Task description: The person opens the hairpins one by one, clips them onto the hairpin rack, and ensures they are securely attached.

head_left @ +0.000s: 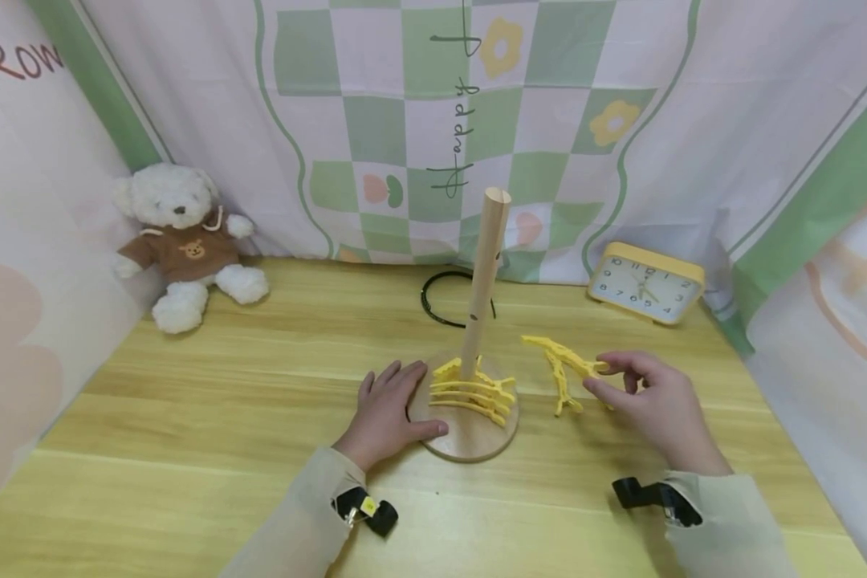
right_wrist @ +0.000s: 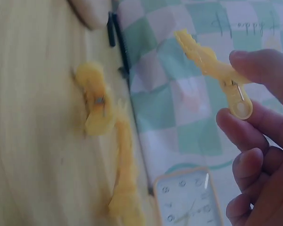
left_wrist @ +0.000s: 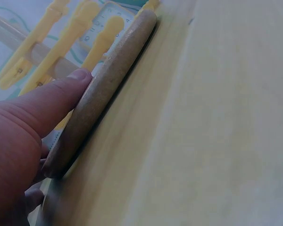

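A wooden stand with an upright post [head_left: 485, 273] and a round base [head_left: 470, 445] stands on the table. My left hand [head_left: 390, 413] rests on the base's left edge, fingers spread and thumb [left_wrist: 61, 96] across the near side. Several yellow hair clips [head_left: 477, 395] are grouped at the foot of the post. To the right, my right hand [head_left: 653, 401] pinches another yellow hair clip [right_wrist: 207, 63] by its handle end between thumb and fingers. Loose yellow clips [right_wrist: 125, 174] lie on the table beside that hand, blurred in the right wrist view.
A thin black loop [head_left: 424, 301] lies behind the post. The yellow-framed clock [head_left: 646, 282] stands at the back right, and a white teddy bear [head_left: 188, 249] in a brown top sits at the back left. A checked curtain [head_left: 441, 128] hangs along the table's back edge.
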Demonstrator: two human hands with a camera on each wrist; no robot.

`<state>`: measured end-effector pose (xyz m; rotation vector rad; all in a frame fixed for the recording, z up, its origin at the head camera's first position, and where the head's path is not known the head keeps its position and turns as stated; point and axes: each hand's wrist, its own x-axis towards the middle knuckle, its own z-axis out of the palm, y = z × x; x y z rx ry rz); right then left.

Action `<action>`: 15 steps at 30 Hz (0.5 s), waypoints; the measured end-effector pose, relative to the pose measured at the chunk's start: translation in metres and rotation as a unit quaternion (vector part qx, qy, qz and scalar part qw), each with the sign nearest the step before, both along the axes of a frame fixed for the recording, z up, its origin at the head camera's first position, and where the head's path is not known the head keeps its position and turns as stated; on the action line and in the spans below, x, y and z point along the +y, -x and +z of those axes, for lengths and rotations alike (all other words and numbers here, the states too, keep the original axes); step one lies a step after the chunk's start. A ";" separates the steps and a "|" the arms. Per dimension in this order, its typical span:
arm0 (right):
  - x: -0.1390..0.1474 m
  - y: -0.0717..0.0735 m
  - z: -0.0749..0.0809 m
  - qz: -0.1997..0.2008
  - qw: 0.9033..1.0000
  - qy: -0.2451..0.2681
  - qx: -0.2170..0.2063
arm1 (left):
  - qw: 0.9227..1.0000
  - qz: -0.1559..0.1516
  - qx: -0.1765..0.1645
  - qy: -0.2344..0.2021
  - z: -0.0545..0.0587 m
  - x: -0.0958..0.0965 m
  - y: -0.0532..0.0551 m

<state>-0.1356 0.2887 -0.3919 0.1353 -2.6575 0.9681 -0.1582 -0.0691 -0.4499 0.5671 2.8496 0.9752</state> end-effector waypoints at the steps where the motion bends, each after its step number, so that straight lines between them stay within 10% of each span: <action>1: -0.002 -0.001 0.001 0.006 1.000 0.003 0.004 | 1.000 0.000 0.000 0.000 0.000 0.000 0.000; 15: -0.032 -0.015 0.019 0.098 0.994 0.040 0.026 | 1.000 -0.001 0.000 -0.002 -0.001 0.000 -0.001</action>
